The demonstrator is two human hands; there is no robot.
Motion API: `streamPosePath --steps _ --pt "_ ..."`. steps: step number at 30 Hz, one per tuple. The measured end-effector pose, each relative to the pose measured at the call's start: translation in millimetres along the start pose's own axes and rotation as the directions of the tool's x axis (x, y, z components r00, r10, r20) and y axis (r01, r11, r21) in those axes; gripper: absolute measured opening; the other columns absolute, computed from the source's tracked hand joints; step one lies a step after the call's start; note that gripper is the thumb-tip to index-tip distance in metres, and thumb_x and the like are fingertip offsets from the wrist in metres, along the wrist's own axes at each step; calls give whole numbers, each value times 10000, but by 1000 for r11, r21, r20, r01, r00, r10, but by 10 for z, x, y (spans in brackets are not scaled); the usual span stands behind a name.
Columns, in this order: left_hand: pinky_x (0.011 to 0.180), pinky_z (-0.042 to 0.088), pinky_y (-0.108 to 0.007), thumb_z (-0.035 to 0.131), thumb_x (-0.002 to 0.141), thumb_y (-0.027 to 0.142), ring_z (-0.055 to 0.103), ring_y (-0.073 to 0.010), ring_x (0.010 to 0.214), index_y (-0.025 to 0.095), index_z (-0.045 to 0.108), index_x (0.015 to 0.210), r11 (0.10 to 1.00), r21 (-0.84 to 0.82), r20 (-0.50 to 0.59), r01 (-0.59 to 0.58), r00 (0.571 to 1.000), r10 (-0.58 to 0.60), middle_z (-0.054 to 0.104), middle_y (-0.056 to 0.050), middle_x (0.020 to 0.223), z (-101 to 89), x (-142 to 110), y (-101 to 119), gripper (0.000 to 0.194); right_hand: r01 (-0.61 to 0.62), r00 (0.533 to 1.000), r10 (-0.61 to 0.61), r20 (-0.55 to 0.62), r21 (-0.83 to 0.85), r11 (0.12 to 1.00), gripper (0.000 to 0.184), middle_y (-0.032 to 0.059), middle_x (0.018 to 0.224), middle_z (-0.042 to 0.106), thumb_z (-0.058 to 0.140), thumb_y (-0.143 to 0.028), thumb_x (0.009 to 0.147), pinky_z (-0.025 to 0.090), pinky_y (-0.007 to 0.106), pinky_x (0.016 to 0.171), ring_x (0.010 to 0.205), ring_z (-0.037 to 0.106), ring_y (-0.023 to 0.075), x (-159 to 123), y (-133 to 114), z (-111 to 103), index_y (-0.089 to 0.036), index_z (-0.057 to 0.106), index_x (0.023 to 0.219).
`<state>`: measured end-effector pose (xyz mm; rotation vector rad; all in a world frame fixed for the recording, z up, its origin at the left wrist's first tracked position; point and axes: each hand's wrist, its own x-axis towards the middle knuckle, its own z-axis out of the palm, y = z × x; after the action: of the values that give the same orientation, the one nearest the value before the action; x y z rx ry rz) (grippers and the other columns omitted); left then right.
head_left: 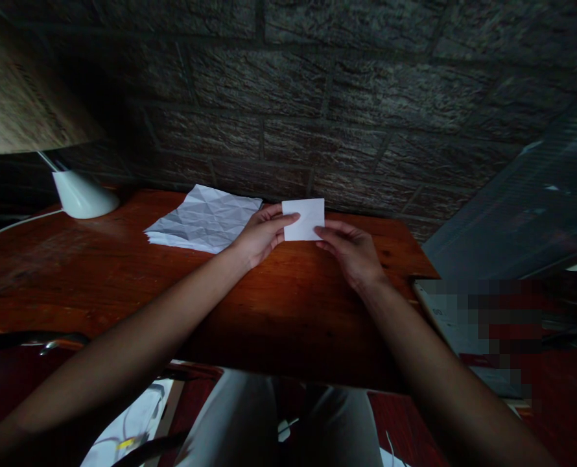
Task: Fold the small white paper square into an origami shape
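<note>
Both hands hold a small white square of paper [304,217] above the wooden table. My left hand [263,235] pinches its left edge, thumb on the near face and fingers behind. At the lower right corner, my right hand [349,248] grips the same paper between thumb and fingers. The square looks flat, with its face turned toward me; whether it is folded in layers I cannot tell. Just left of my left hand lies a stack of creased white sheets [203,217], its top sheet marked with a grid of triangular folds.
A lamp with a white base [85,194] and a woven shade [26,91] stands at the left, its cord running off the edge. The wooden table [98,272] backs onto a dark stone-block wall [288,84]. A grey translucent panel [507,201] rises at the right.
</note>
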<state>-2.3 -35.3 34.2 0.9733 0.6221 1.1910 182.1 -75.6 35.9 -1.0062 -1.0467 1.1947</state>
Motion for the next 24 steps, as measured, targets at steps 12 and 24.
streamPosePath --steps 12,24 --pt "887 598 -338 941 713 224 765 -191 892 152 833 997 1000 14 20 17 1000 -17 844 -87 1001 -16 -2 -41 312 6 999 -4 54 -32 999 285 21 984 806 926 -325 649 629 374 903 963 735 195 13 37 -25 -244 796 889" --pt "857 596 -351 941 727 306 749 -188 850 166 841 988 998 57 19 6 1000 -7 837 -75 946 10 -12 -42 312 -36 995 42 92 -66 997 330 27 1013 822 945 -344 628 612 392 929 923 731 187 -17 22 -5 -247 802 909"
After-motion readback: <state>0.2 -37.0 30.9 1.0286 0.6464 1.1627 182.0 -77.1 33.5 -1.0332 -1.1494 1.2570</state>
